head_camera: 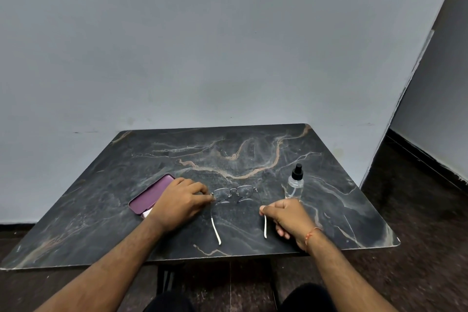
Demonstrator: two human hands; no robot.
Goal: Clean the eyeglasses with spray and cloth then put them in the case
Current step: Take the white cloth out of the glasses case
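We see the eyeglasses (233,194) at lower centre on the table (342,210), arms unfolded; our left hand (181,201) pinches the left hinge; our right hand (287,215) grasps the right temple; we'd steady the frame gently, keep fingers off lenses, then reach for the spray bottle (295,182) at right.

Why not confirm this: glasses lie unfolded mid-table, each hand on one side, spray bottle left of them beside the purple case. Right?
One error: the head view shows the spray bottle right of the glasses, while the purple case lies left. The rest holds: left hand and right hand each hold one side.
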